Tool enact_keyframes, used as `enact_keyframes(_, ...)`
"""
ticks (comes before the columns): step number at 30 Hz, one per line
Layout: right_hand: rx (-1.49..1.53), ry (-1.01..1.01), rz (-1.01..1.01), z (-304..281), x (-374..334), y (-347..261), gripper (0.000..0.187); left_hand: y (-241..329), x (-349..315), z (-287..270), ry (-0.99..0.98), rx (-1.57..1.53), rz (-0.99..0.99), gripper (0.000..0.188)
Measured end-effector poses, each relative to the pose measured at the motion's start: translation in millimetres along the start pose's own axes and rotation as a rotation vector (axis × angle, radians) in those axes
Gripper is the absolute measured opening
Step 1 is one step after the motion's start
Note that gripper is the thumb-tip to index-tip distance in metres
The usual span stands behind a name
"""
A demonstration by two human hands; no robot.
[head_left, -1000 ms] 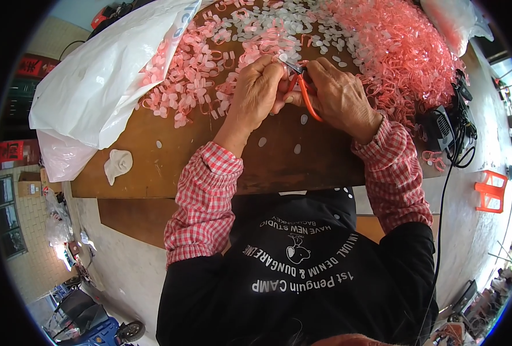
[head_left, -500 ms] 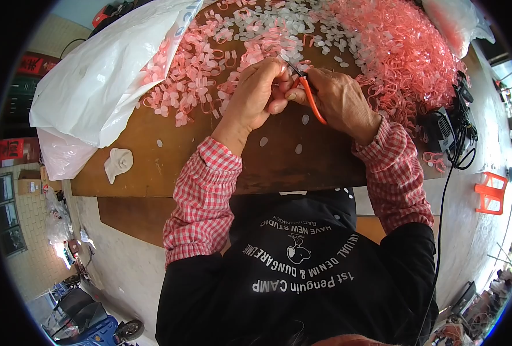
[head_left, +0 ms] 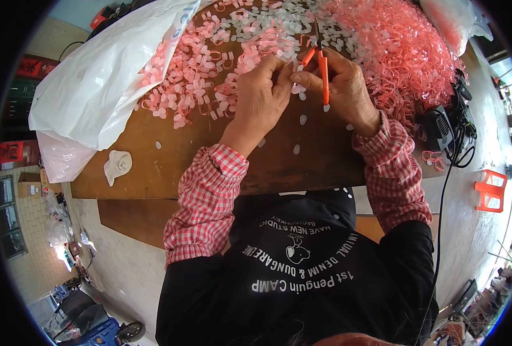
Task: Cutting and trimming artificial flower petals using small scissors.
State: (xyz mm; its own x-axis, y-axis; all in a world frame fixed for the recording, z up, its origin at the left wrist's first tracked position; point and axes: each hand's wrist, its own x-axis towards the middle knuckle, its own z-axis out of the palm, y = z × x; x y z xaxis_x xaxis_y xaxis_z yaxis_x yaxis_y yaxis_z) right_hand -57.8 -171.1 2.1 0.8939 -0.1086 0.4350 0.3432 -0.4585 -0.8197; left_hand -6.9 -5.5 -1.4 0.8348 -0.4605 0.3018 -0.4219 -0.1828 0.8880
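Observation:
My right hand [head_left: 345, 89] grips a pair of snips [head_left: 324, 78] with orange handles, their dark narrow tip pointing toward the far side of the table. Its thumb and forefinger reach across to my left hand [head_left: 262, 98]. The left fingers are pinched together, and a small pale pink plastic piece [head_left: 297, 89] shows between the two hands. Most of that piece is hidden by the fingers. Just beyond lie loose pink clip-like pieces [head_left: 189, 86] and translucent white oval bits [head_left: 267, 23].
A large heap of pink plastic pieces [head_left: 391, 52] fills the far right of the brown table [head_left: 198, 167]. At the left lies a white plastic bag [head_left: 112, 75], with a crumpled cream cloth [head_left: 117, 166] nearer. A grey device with black cable [head_left: 440, 130] sits by the right edge.
The snips have turned from slanting across the hands to pointing away. Both hands have shifted slightly, and the right fingers now meet the left ones. More white bits lie near the right hand.

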Motion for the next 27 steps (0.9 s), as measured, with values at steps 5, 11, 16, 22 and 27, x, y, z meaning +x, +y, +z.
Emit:
enact_keyframes(5, 0.12, -0.095, 0.164, -7.3, 0.6, 3.0, 0.025, 1.3, -2.6, 2.3, 0.04, 0.093, 0.133, 0.005)
enact_keyframes(11, -0.198, -0.081, -0.065, -9.8, 1.2, 13.3, 0.019, 3.9, -3.9, 7.4, -0.012, 0.068, 0.085, 0.006)
enact_keyframes(16, -0.169, 0.01, 0.034, -10.1, 1.0, 10.3, 0.019, -5.7, -4.0, 4.4, 0.032, 0.181, 0.177, 0.006)
enact_keyframes(22, -0.215, 0.207, -0.073, -47.7, 14.4, 11.1, 0.018, 36.6, 5.9, 10.1, -0.123, 0.459, 0.391, 0.048)
enact_keyframes(27, -0.338, 0.302, -0.264, -43.0, 19.1, 20.8, 0.02, 13.4, 7.3, -4.0, -0.095, 0.57, 0.505, 0.044)
